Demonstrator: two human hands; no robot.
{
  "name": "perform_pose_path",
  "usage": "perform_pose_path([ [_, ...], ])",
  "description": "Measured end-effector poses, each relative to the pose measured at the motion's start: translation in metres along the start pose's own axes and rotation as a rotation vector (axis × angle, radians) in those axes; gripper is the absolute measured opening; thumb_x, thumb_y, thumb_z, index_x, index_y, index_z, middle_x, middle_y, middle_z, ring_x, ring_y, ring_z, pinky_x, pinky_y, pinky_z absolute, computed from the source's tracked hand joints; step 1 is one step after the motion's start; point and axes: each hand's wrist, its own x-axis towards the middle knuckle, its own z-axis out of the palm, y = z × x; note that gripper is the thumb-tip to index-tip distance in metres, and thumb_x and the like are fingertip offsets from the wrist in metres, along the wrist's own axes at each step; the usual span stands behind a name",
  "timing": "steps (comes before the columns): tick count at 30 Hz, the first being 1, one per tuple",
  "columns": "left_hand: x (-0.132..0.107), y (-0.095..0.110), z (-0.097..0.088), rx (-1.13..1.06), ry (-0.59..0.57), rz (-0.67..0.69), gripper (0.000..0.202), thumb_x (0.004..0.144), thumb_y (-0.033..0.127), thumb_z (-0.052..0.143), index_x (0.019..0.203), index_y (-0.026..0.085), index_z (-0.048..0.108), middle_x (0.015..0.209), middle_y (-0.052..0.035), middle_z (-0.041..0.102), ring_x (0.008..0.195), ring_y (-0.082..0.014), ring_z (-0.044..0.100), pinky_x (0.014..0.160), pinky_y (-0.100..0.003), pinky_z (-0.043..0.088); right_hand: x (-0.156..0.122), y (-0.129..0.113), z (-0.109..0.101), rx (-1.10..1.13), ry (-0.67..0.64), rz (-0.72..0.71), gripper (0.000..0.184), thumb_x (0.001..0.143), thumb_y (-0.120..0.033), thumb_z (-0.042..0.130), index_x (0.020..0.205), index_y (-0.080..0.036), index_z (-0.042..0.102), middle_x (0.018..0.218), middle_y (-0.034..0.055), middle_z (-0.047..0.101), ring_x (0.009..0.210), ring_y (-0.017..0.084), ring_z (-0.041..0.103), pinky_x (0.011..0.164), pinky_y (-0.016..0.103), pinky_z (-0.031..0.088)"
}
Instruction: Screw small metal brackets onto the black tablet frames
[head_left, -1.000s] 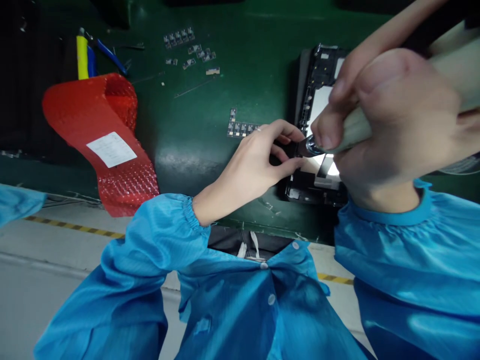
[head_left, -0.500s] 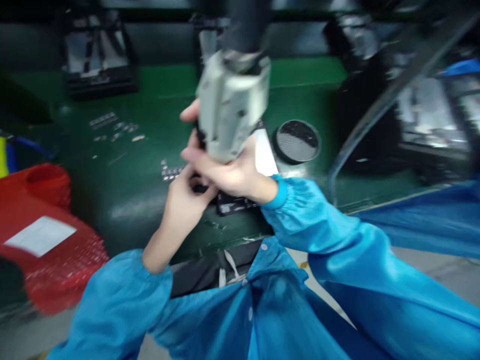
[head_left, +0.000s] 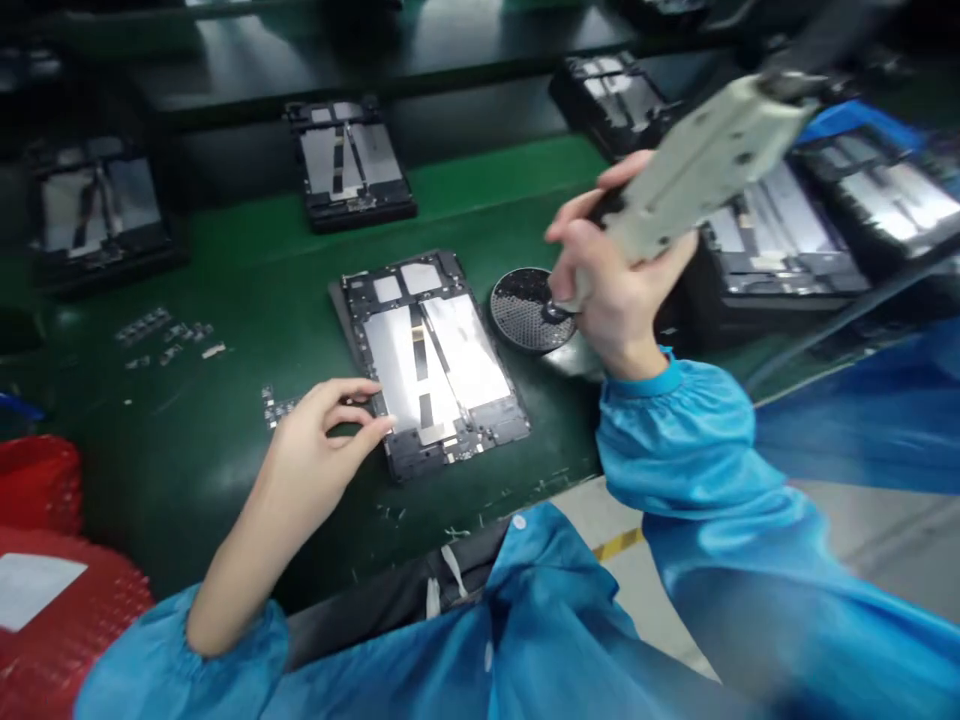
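My right hand (head_left: pixel 619 285) is wrapped round a pale electric screwdriver (head_left: pixel 697 165), tilted with its body up to the right. Its tip is at the round black screw dish (head_left: pixel 529 310); whether a screw sits on it is too small to tell. An opened tablet (head_left: pixel 469 350) with silver battery panels lies flat in front of me, left of the dish. My left hand (head_left: pixel 322 440) is at the tablet's left edge, thumb and fingers apart, fingertips touching the edge. Beside that hand lies a strip of small metal parts (head_left: pixel 277 408), partly hidden by it.
More opened tablets stand behind, such as one at the back (head_left: pixel 352 165) and a stack at right (head_left: pixel 780 245). Small loose parts (head_left: pixel 169 335) lie on the green mat (head_left: pixel 225 400). A red container (head_left: pixel 67 560) with a white label is at lower left.
My hands were together over the tablet at the screwdriver. My right hand has carried the screwdriver right to the dish, and my left hand has come away to the tablet's left edge.
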Motion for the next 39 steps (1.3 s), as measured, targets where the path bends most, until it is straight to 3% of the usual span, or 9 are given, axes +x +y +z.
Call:
perform_pose_path([
  [2,0.009,0.010,-0.005,0.101,-0.070,0.012,0.047,0.090,0.047,0.090,0.130,0.024,0.079,0.132,-0.0095,0.076,0.098,-0.0212,0.079,0.076,-0.027,0.070,-0.002,0.010,-0.006,0.093,0.030,-0.049,0.048,0.097,-0.059,0.078,0.121,-0.030,0.049,0.082,-0.0062,0.059,0.046,0.001,0.032,0.038,0.023,0.023],
  [5,0.021,0.018,-0.010,0.174,-0.148,0.000,0.050,0.088,0.046,0.092,0.134,0.029,0.082,0.123,-0.0076,0.076,0.094,-0.0216,0.082,0.076,-0.027,0.070,-0.007,0.012,-0.001,0.178,0.010,-0.148,0.040,0.095,-0.043,0.081,0.118,-0.026,0.053,0.074,-0.0061,0.054,0.043,0.001,0.033,0.036,0.022,0.020],
  [10,0.023,0.014,-0.011,0.089,-0.177,0.013,0.041,0.090,0.050,0.093,0.126,0.031,0.085,0.132,-0.0074,0.076,0.103,-0.0222,0.081,0.079,-0.025,0.073,0.001,0.015,0.002,0.238,0.003,-0.243,0.037,0.095,-0.037,0.082,0.119,-0.021,0.058,0.074,-0.0060,0.054,0.045,-0.001,0.040,0.038,0.016,0.023],
  [14,0.020,0.010,-0.012,0.066,-0.178,0.020,0.039,0.090,0.050,0.094,0.124,0.032,0.086,0.134,-0.0072,0.075,0.101,-0.0213,0.079,0.074,-0.023,0.072,0.009,0.018,0.000,0.290,-0.011,-0.273,0.033,0.097,-0.027,0.080,0.119,-0.019,0.057,0.074,-0.0051,0.051,0.048,0.000,0.043,0.039,0.017,0.025],
  [24,0.020,0.009,-0.010,0.054,-0.176,0.037,0.041,0.089,0.050,0.095,0.124,0.031,0.087,0.133,-0.0094,0.072,0.101,-0.0240,0.078,0.071,-0.027,0.074,0.005,0.021,0.007,0.215,-0.012,-0.164,0.046,0.092,-0.043,0.087,0.117,-0.021,0.055,0.076,-0.0036,0.049,0.049,0.000,0.040,0.040,0.022,0.025],
  [31,0.021,0.008,-0.010,0.039,-0.188,0.060,0.040,0.089,0.045,0.095,0.126,0.030,0.087,0.136,-0.0085,0.072,0.097,-0.0193,0.077,0.082,-0.030,0.076,0.008,0.029,0.005,0.176,-0.023,-0.209,0.041,0.093,-0.042,0.083,0.117,-0.022,0.057,0.076,-0.0037,0.049,0.048,0.002,0.043,0.039,0.022,0.023],
  [39,0.024,0.001,-0.009,0.082,-0.202,0.119,0.041,0.093,0.044,0.092,0.130,0.027,0.084,0.138,-0.0110,0.072,0.094,-0.0201,0.080,0.090,-0.036,0.073,0.008,0.033,0.007,0.117,0.013,-0.166,0.054,0.088,-0.057,0.087,0.115,-0.026,0.052,0.069,-0.0059,0.049,0.042,0.004,0.035,0.036,0.025,0.021],
])
